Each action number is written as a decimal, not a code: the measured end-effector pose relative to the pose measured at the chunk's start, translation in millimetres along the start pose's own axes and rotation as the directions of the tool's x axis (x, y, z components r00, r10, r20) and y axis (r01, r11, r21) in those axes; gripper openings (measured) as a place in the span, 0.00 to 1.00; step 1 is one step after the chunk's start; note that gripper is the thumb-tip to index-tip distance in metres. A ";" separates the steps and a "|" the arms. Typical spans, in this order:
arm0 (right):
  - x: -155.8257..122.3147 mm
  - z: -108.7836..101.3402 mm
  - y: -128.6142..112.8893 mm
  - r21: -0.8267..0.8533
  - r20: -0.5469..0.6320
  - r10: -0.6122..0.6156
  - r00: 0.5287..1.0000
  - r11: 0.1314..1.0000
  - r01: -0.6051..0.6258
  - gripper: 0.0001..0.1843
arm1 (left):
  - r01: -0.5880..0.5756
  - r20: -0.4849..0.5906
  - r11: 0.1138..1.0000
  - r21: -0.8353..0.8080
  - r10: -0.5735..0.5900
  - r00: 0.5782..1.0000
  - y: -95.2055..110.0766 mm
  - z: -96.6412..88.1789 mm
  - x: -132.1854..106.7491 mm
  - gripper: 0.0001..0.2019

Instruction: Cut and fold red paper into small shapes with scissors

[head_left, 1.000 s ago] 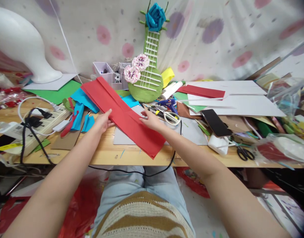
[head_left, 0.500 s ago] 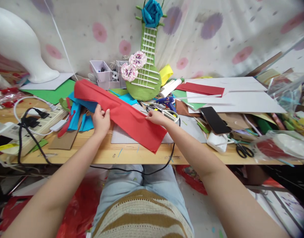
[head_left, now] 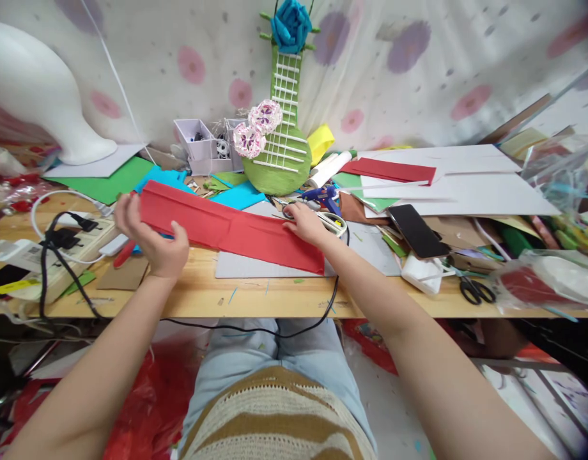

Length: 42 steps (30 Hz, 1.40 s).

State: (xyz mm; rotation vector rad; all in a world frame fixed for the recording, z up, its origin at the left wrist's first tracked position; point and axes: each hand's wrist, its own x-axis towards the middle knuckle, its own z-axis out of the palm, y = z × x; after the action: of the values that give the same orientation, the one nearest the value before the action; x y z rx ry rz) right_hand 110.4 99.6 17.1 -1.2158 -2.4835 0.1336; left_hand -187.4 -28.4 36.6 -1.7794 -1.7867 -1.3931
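A long folded strip of red paper (head_left: 236,233) lies across the wooden table (head_left: 275,297), running left to right over a grey cutting mat (head_left: 255,265). My left hand (head_left: 153,236) holds the strip's left end, fingers curled around its edge. My right hand (head_left: 307,225) presses down on the strip's upper right edge with fingers bent. White-handled scissors (head_left: 330,222) lie just behind my right hand.
A green paper guitar (head_left: 282,140) with a blue flower stands at the back. A power strip (head_left: 49,249) with cables sits left, a black phone (head_left: 416,231) and black scissors (head_left: 473,291) right. White sheets (head_left: 466,185) and coloured paper scraps crowd the rear. A blue glue gun (head_left: 323,195) lies nearby.
The red strip has swung from a diagonal to nearly level across the table. My left hand has slid left to its end; my right hand has stayed on the right part.
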 end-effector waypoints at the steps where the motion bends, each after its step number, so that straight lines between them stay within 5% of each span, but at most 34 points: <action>1: -5.3 -0.2 1.6 0.024 -0.056 -0.021 0.998 0.999 0.023 0.13 | -0.098 -0.004 0.995 0.014 0.098 0.995 3.6 1.8 2.5 0.34; 3: -17.0 -3.2 5.7 0.074 -0.138 -0.037 0.990 0.996 0.047 0.10 | -0.276 0.228 0.960 -0.043 0.279 0.933 13.3 14.0 3.9 0.26; 5: -29.8 -8.9 11.2 0.110 -0.193 -0.025 0.981 0.993 0.047 0.09 | -0.383 0.487 0.911 -0.154 0.407 0.773 24.2 32.4 0.6 0.23; 8: -49.1 -20.1 22.1 0.147 -0.273 0.055 0.960 0.989 -0.015 0.07 | -0.427 0.651 0.868 -0.254 0.480 0.588 37.9 57.9 -7.9 0.28; 11: -67.4 -28.5 29.9 0.234 -0.315 0.146 0.938 0.969 -0.072 0.05 | -0.399 0.732 0.879 -0.261 0.450 0.512 43.9 72.6 -13.7 0.32; 13: -77.9 -29.5 29.4 0.317 -0.242 0.129 0.962 0.947 -0.047 0.05 | -0.360 0.775 0.900 -0.245 0.405 0.486 43.7 77.7 -15.9 0.32; 16: -88.3 -24.3 21.0 0.404 -0.078 -0.033 0.996 0.913 0.062 0.05 | -0.324 0.810 0.922 -0.214 0.352 0.468 41.1 82.1 -19.0 0.33; 19: -91.6 -19.3 12.9 0.402 -0.034 -0.104 0.994 0.909 0.109 0.05 | -0.331 0.809 0.926 -0.183 0.333 0.484 40.4 84.5 -22.2 0.32; 23: -96.2 -25.6 14.7 0.421 0.044 -0.158 0.986 0.898 0.125 0.07 | -0.321 0.784 0.933 -0.164 0.320 0.531 42.7 83.8 -25.1 0.32; 27: -112.2 -36.9 24.7 0.533 0.108 -0.215 0.971 0.836 0.126 0.08 | -0.353 0.690 0.900 -0.255 0.425 0.586 44.9 80.6 -26.5 0.26; 31: -125.1 -37.3 29.3 0.553 0.123 -0.216 0.969 0.825 0.114 0.07 | -0.355 0.658 0.874 -0.330 0.483 0.577 44.5 81.1 -27.7 0.24; 42: -124.7 -38.0 29.8 0.521 0.141 -0.190 0.972 0.849 0.090 0.04 | -0.292 0.746 0.915 -0.277 0.396 0.535 42.9 82.2 -27.9 0.26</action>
State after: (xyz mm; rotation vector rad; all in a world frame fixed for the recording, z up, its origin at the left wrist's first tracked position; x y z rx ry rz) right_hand 216.2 18.1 9.3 -0.8187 -2.4433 0.8496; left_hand -108.6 6.7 -7.4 -2.9371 -1.4959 -0.5373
